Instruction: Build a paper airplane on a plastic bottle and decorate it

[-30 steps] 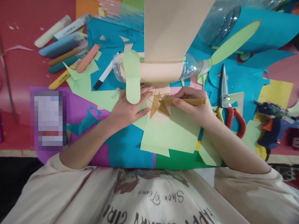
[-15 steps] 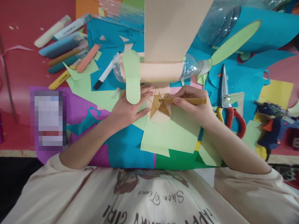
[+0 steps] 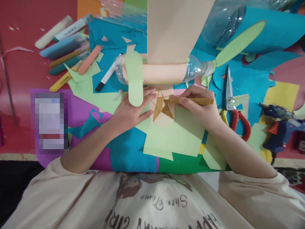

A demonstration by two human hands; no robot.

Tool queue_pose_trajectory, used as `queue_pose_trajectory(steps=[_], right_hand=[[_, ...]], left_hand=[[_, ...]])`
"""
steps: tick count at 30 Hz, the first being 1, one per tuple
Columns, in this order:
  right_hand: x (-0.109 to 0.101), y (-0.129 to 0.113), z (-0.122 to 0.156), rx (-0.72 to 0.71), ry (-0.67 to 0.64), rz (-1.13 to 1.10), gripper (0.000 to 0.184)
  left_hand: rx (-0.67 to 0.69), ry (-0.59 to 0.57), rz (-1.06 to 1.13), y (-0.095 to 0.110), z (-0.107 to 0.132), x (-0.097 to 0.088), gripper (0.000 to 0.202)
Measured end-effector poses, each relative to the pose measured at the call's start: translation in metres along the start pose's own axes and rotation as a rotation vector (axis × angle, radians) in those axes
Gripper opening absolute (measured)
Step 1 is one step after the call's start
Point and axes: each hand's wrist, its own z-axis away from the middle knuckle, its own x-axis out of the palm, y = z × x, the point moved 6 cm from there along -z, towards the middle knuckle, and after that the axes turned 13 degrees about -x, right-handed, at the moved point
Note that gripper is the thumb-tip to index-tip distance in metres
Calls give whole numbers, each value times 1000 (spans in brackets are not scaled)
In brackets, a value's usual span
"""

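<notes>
A mustard-brown marker point(image 3: 202, 101) is held between the fingers of my right hand point(image 3: 199, 106), its tip on a star point(image 3: 158, 108) drawn on a peach paper wing point(image 3: 164, 122). Parts of the star are coloured in brown; its upper and right points are outlined. My left hand point(image 3: 133, 109) lies spread, its fingers over the wing's left edge. Partly covering that hand is a rounded light green paper strip point(image 3: 135, 93) on a clear plastic bottle point(image 3: 196, 68) wrapped in peach paper. A long green paper blade point(image 3: 240, 43) sits at the bottle's neck.
Several markers point(image 3: 62, 52) lie at the upper left. Scissors point(image 3: 230, 98) with red and yellow handles rest right of my right hand, beyond them a blue glue gun point(image 3: 278, 133). A blurred phone-like object point(image 3: 51, 122) lies left. Paper scraps cover much of the red table point(image 3: 16, 73).
My right hand and the marker have shifted slightly to the right, along the star's right point. My left hand and the bottle have stayed in place.
</notes>
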Motion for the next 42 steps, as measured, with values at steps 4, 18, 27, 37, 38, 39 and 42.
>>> queue_pose_trajectory(steps=[4, 18, 27, 37, 38, 39, 42], right_hand=[[1, -1, 1, -21, -9, 22, 17], [3, 0, 0, 10, -70, -37, 19], [1, -2, 0, -27, -16, 37, 17], [5, -1, 1, -17, -124, 13, 20], [5, -1, 0, -16, -114, 3, 20], [4, -1, 0, -17, -97, -6, 19], [0, -1, 0, -24, -38, 0, 18]], left_hand=[[11, 9, -8, 1, 0, -1, 48], [7, 14, -10, 0, 1, -1, 48], [6, 11, -9, 1, -1, -1, 48], [-12, 6, -12, -1, 1, 0, 49], [-13, 6, -14, -1, 0, 0, 49], [-12, 5, -15, -1, 0, 1, 49], [-5, 3, -16, -1, 0, 0, 48]])
